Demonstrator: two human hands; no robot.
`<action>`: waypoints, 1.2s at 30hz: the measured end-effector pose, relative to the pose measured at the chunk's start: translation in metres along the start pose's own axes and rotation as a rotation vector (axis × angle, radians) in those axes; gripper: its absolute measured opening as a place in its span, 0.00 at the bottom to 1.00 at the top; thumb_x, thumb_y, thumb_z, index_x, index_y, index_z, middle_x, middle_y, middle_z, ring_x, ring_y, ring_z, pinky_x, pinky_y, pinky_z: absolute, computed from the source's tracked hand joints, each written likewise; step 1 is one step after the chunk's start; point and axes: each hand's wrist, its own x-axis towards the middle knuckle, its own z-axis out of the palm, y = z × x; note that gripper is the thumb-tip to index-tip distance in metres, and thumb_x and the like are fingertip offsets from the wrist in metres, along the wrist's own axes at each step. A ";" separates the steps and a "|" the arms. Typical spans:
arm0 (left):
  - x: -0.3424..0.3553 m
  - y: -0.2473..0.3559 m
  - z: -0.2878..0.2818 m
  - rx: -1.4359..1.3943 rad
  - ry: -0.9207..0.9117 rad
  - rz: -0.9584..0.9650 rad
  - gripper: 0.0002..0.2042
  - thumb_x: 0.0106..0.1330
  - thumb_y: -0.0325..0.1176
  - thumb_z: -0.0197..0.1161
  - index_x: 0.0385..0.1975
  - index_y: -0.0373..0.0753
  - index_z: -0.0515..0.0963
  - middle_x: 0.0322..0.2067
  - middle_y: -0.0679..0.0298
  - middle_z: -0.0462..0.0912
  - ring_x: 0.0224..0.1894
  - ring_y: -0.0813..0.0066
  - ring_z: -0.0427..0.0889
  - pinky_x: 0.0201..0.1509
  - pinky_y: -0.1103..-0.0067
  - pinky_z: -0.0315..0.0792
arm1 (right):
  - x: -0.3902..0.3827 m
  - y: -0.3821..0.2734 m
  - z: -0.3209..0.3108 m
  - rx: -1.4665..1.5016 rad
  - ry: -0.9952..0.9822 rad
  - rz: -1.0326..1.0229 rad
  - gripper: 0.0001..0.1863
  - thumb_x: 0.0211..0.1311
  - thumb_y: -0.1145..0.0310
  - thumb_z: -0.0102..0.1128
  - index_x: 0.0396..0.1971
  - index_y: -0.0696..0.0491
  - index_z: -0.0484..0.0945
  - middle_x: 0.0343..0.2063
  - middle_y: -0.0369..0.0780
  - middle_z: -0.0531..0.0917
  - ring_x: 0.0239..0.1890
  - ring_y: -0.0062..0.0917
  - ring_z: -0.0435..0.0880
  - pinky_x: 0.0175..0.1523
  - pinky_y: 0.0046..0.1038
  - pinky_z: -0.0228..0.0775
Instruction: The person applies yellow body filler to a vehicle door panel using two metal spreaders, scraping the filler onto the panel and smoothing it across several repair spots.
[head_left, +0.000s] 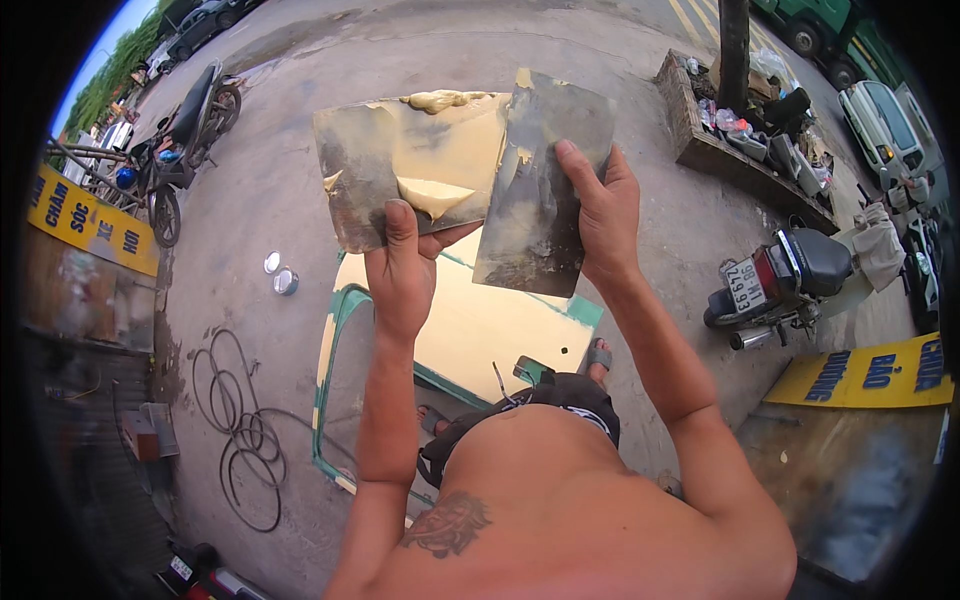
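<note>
My left hand (402,280) grips a flat grey putty board (352,185) by its lower edge, thumb on top. Thick cream-yellow putty (434,196) lies on that board, with a second lump along its far edge. In my right hand (608,215) is a thin rectangular putty spreader (530,210), dark grey and smeared, pinched between thumb and fingers at its right side. The spreader overlaps or meets the board's right edge; contact is hard to tell. Below both hands lies a green vehicle door panel (470,345), largely coated in cream filler, with its window frame to the left.
A coiled black hose (240,430) lies on the concrete at left, near an open tin (286,281) and its lid (271,262). Motorbikes (190,130) stand far left and a scooter (790,270) at right. A rubbish-filled brick planter (700,155) surrounds a tree trunk (733,55).
</note>
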 end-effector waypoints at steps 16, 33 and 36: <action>0.011 0.041 0.029 0.640 -0.563 -0.531 0.26 0.75 0.50 0.51 0.55 0.29 0.68 0.43 0.56 0.82 0.36 0.71 0.78 0.41 0.68 0.74 | 0.020 -0.015 -0.006 0.088 0.089 -0.313 0.16 0.65 0.66 0.65 0.47 0.58 0.76 0.41 0.37 0.84 0.43 0.18 0.79 0.52 0.22 0.69; 0.002 0.000 0.037 -0.155 0.425 -0.191 0.25 0.75 0.46 0.49 0.61 0.30 0.65 0.56 0.54 0.74 0.55 0.65 0.78 0.59 0.68 0.75 | -0.028 -0.049 0.000 -0.310 -0.231 -0.666 0.17 0.71 0.70 0.56 0.55 0.59 0.66 0.34 0.45 0.81 0.34 0.25 0.80 0.41 0.28 0.71; 0.006 0.010 0.030 -0.191 0.448 -0.213 0.27 0.74 0.47 0.49 0.63 0.31 0.63 0.57 0.54 0.73 0.56 0.64 0.77 0.60 0.69 0.75 | -0.024 -0.072 -0.033 -0.499 -0.549 -0.580 0.17 0.71 0.69 0.55 0.55 0.58 0.67 0.35 0.44 0.81 0.35 0.24 0.79 0.42 0.29 0.72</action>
